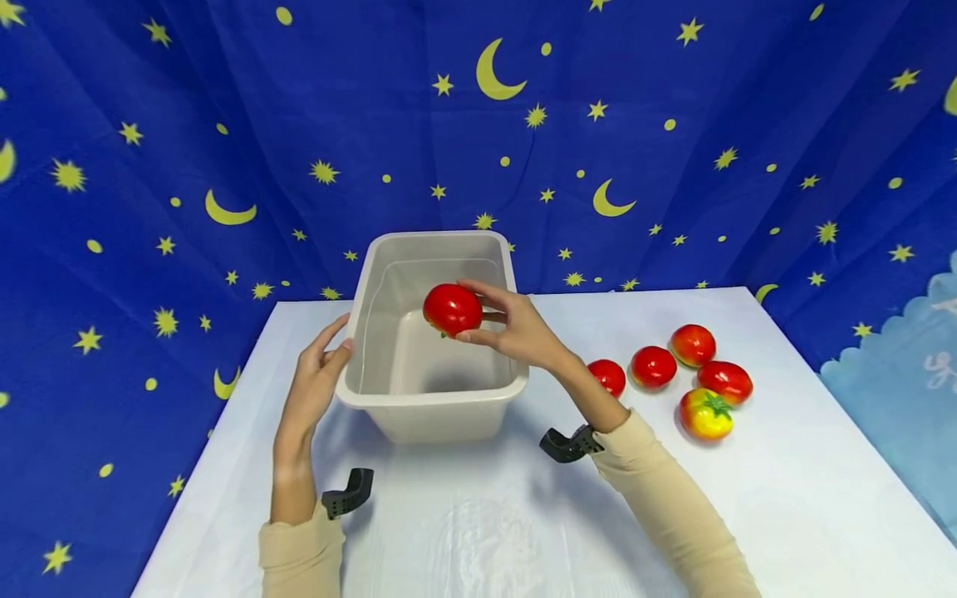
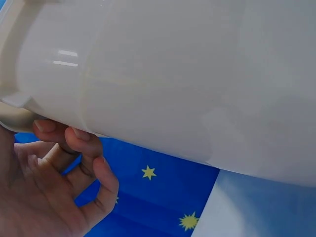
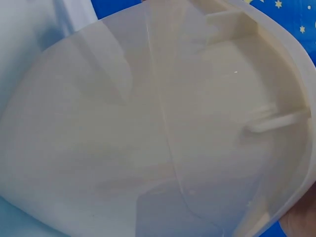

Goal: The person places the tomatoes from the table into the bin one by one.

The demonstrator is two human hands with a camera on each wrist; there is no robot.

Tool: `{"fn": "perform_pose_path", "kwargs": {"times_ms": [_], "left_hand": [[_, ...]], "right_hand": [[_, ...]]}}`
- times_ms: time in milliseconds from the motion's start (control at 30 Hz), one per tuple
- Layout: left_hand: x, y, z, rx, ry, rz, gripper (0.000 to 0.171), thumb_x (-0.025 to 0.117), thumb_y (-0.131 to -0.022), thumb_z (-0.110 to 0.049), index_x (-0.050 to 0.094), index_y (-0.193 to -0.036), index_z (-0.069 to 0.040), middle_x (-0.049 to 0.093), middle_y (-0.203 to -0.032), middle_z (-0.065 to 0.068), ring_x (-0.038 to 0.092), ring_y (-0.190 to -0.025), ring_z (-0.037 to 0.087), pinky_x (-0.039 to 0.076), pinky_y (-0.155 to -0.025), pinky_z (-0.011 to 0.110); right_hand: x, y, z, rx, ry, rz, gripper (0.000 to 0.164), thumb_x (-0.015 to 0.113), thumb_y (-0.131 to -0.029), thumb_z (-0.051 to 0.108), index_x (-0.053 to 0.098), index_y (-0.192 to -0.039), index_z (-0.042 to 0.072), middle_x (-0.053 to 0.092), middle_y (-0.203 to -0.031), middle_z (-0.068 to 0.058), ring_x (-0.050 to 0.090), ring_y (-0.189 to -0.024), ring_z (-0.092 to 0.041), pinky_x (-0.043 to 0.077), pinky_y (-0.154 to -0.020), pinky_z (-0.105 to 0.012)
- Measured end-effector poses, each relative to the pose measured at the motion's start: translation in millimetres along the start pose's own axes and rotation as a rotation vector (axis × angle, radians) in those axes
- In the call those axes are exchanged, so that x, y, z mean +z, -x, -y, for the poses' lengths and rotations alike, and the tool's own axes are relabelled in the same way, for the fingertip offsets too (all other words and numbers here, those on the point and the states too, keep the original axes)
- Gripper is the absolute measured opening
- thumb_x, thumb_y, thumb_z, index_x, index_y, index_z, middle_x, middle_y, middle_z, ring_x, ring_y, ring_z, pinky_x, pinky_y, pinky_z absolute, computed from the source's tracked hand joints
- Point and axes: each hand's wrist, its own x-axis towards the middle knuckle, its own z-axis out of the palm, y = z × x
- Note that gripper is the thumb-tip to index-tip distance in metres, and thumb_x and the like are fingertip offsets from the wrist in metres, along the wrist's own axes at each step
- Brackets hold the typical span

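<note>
currently, right hand (image 1: 519, 328) has a red tomato (image 1: 451, 309) pinched between thumb and fingertips, the fingers parted only by the fruit's width. position of held tomato: over the mouth of the pale grey bin (image 1: 434, 423), inside the outline of the rim; whether it sits above or below rim level cannot be told from this angle. the tomato's green stem end points down.

left hand (image 1: 312, 380) grips the bin at its left rim, thumb against the edge, fingers bent beneath it. left wrist view: fingers partly curled, two fingertips at the outer wall.

right wrist view: mostly the bin's outer side and the ribs under its rim.

bin stands upright near the back edge of the white table (image 1: 807, 465). to its right, five more tomatoes lie grouped: one red, partly hidden by the right forearm (image 1: 591, 394); three more red; and a yellow-and-red one (image 1: 705, 415), green calyx showing, nearest the person.

backdrop: dark blue cloth (image 1: 374, 100) with yellow moons and stars. beige sleeves (image 1: 673, 498) on both arms; a black mount (image 1: 348, 492) at each wrist.
</note>
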Motion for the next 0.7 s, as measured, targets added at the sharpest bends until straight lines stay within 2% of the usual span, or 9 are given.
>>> {"fn": "perform_pose_path", "kwargs": {"times_ms": [200, 500, 700], "left_hand": [[1.6, -0.9, -0.7, 0.011, 0.001, -0.001, 0.05, 0.046, -0.104, -0.021, 0.035, -0.151, -0.007, 0.07, -0.104, 0.023, 0.069, -0.079, 0.009, 0.053, -0.068, 0.025], [0.6, 0.6, -2.5, -0.014, -0.011, 0.003, 0.05, 0.046, -0.105, -0.023, 0.035, -0.152, -0.01, 0.07, -0.107, 0.021, 0.067, -0.078, 0.005, 0.052, -0.07, 0.025], [1.2, 0.3, -3.7, -0.016, -0.012, -0.003, 0.05, 0.047, -0.104, -0.023, 0.036, -0.151, -0.01, 0.072, -0.102, 0.014, 0.067, -0.077, 0.005, 0.052, -0.069, 0.025]], "right_hand": [[1.7, -3.0, 1.7, -0.011, 0.014, 0.014, 0.071, 0.078, -0.08, 0.004, 0.045, -0.144, 0.001, 0.054, -0.14, -0.015, 0.058, -0.121, -0.03, 0.049, -0.098, -0.041], [2.6, 0.4, -2.6, -0.081, 0.064, -0.012, 0.074, 0.077, -0.083, 0.007, 0.041, -0.147, 0.007, 0.05, -0.145, -0.012, 0.05, -0.132, -0.03, 0.038, -0.11, -0.038], [1.0, 4.0, -3.1, -0.08, 0.073, -0.037, 0.069, 0.077, -0.084, 0.01, 0.045, -0.145, 0.006, 0.052, -0.143, -0.011, 0.049, -0.133, -0.027, 0.037, -0.111, -0.039]]}}
